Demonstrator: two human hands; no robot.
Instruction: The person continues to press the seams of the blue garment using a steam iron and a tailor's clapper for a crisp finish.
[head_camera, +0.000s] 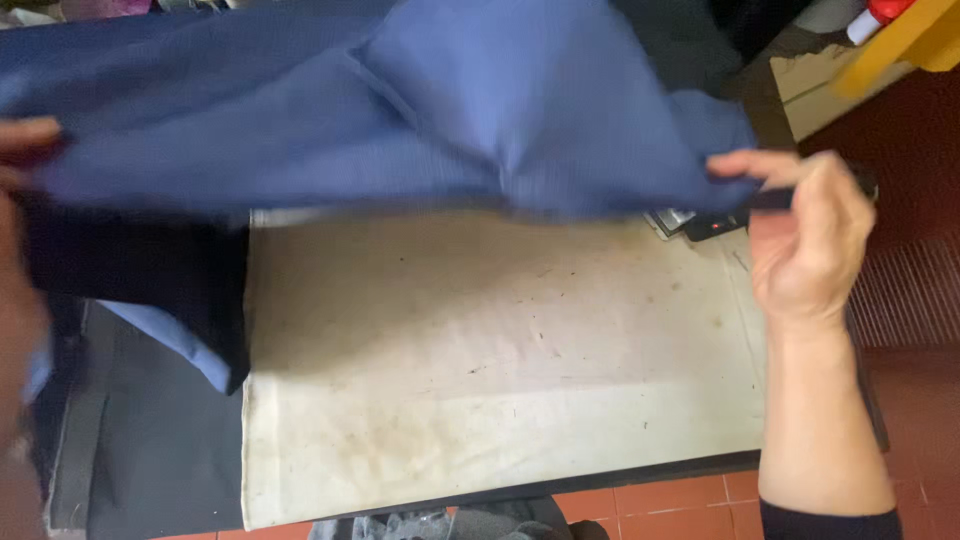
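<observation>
Blue cloth (400, 110): the largest item in view. It spans the upper part of the frame from the left edge to the right hand and is held up in the air above the table. A seam line runs across its upper middle. Its lower edge hangs just over the far edge of the pad. On the left, a darker fold of the same cloth drops down beside the pad, with a lighter blue strip showing beneath it.

Pad (500, 380): a flat, off-white cover lying on the table below the cloth. Its surface carries brown stains and small dark specks. The shadow of the cloth falls across its far half.

Floor (680, 500): orange-red tiles, visible at the bottom and right of the frame.

Right hand (810, 240): raised at the right side of the pad, palm toward the camera. Thumb and fingers are pinched together on the right corner of the blue cloth. A dark sleeve shows at the forearm.

Left hand (25, 150): at the left edge of the frame, blurred and partly cut off. Its fingers are closed on the left edge of the blue cloth.

Small dark device (700, 225): sits at the far right corner of the pad, just under the cloth edge. Detail cannot be made out.

Yellow object (900, 40): top right corner, well apart from both hands.
</observation>
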